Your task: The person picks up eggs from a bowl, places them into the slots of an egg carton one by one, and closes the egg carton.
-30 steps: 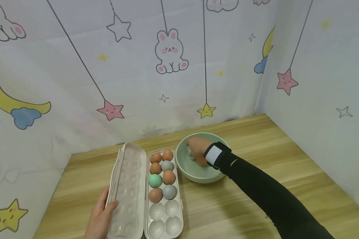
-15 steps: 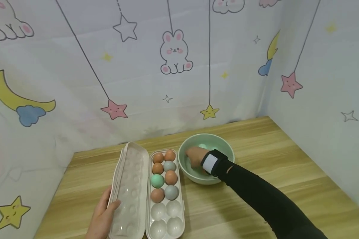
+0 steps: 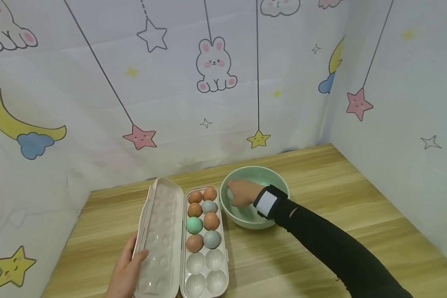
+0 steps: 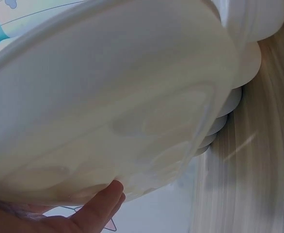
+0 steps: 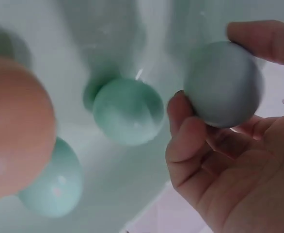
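Note:
In the head view, my left hand (image 3: 126, 267) grips the outer edge of the raised lid (image 3: 161, 236) of a cream egg carton (image 3: 195, 285). Several brown, grey and green eggs fill the carton's far cups; its nearer cups hold none. Over the left side of a pale green bowl (image 3: 253, 224), my right hand (image 3: 246, 193) holds a grey egg (image 5: 224, 85), its fingers and thumb curled round it in the right wrist view. A brown egg (image 5: 16, 128) and two green eggs, one round-looking green egg (image 5: 128, 112) at the middle, lie in the bowl.
Carton and bowl stand side by side on a wood-grain table (image 3: 313, 178). A white curtain (image 3: 171, 99) printed with stars and rabbits hangs behind it, and another covers the right side.
Inside the bowl, my right hand has moved from the middle to the left side and risen slightly, with the grey egg now showing in it. My left hand stays on the lid.

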Available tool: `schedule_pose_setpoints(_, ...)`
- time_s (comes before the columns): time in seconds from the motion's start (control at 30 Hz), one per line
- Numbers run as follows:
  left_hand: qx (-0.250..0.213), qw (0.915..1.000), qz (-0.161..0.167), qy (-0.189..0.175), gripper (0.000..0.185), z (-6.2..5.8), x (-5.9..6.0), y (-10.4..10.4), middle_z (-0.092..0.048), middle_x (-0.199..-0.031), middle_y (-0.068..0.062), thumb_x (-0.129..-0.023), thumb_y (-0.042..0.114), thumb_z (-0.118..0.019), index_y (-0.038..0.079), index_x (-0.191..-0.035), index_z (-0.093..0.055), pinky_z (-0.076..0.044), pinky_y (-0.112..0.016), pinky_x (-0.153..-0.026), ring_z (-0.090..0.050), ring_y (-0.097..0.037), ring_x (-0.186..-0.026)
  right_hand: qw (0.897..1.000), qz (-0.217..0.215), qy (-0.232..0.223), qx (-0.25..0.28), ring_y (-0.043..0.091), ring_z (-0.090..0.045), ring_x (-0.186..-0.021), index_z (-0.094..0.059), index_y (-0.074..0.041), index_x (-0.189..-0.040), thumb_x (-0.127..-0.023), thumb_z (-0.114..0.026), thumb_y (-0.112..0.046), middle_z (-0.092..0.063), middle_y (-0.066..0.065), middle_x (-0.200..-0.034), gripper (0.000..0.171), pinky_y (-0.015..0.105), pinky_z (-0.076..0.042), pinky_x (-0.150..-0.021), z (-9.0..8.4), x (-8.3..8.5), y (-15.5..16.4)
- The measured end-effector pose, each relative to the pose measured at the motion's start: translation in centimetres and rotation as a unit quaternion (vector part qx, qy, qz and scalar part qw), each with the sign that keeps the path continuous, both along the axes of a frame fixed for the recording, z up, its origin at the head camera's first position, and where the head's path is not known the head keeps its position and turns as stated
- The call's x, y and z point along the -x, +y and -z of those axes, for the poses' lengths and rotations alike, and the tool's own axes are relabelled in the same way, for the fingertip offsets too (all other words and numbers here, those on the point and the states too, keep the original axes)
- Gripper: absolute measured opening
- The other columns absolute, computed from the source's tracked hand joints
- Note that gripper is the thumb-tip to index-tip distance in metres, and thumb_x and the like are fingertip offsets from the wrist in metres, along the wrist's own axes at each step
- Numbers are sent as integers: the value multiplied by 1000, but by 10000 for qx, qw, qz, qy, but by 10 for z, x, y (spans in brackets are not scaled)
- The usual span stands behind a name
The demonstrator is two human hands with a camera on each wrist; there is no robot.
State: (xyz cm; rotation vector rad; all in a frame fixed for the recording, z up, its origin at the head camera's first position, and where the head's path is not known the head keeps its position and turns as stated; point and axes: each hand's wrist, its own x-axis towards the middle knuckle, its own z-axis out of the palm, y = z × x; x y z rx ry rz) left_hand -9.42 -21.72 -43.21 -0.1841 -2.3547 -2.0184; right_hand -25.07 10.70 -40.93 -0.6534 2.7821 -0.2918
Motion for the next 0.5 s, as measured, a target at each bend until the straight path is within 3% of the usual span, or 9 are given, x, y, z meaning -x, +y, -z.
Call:
schedule_pose_setpoints(0.17,7,10000,27,68,46,0,0,-1,-52,-114,19,-95,-2,-40,-9,-139,-27,-47,-18,-76,-53,0,-97,9998,-21,82,188,16,-54,-92,-38,0,-137,-89,-54,-17,-57,12,-120,53,30,-46,-80,-7,-5,2)
schedule_pose_setpoints(0.5,77,9999,44,98,48,-2,-1,-1,-48,-115,21,-96,-3,-39,-10,-141,-25,-45,-16,-77,-51,3,-99,9964,-737,414,40,25,-50,-117,-46,-10,-138,-92,-53,-16,-49,15,-133,47,36,-42,-94,-47,-27,-2)
